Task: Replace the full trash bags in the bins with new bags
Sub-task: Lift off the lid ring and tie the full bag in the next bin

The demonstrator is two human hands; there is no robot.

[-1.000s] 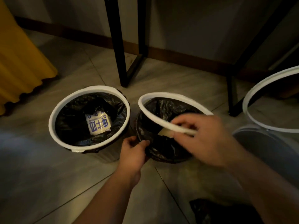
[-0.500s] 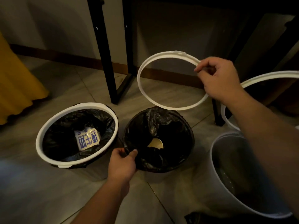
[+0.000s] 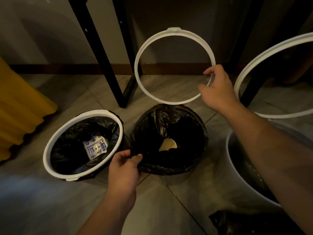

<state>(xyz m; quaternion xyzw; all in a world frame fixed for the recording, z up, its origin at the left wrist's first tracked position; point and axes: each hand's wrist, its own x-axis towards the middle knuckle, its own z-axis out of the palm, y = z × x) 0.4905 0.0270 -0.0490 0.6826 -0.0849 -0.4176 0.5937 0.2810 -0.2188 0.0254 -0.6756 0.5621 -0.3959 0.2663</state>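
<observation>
Right hand (image 3: pixel 217 89), centre right of the frame: arm reaching forward, thumb and fingers closed around the lower-right arc of the white ring (image 3: pixel 137 68). The ring is in the air at upper centre, nearly upright, and its low edge is just above the far rim of the black bag (image 3: pixel 171 161).

Left hand (image 3: pixel 124 168), lower centre: thumb and fingertips pinch the near-left edge of that bag, with a fold bunched between them. The bag sits mid-frame on the floor (image 3: pixel 50 200), and its overhang hides the wall of its bin.

Hard to read: a tan disc (image 3: pixel 169 145) lies half buried in the bag, identity unclear. The right forearm covers part of the right bin (image 3: pixel 237 175). A second ring (image 3: pixel 304 38) above it is cut by the right frame edge. A loose black bag (image 3: pixel 237 223) at lower right is dim and cropped.

Left bin (image 3: pixel 101 113) has its ring fitted. A milk carton (image 3: pixel 95 149) lies inside.

Against 0.5 s ago: the right hand's grip has moved from the ring's upper right to its lower right. The left hand has gone from lying at the bag rim to pinching it. One second ago the ring was only just coming off the bag's rim.
</observation>
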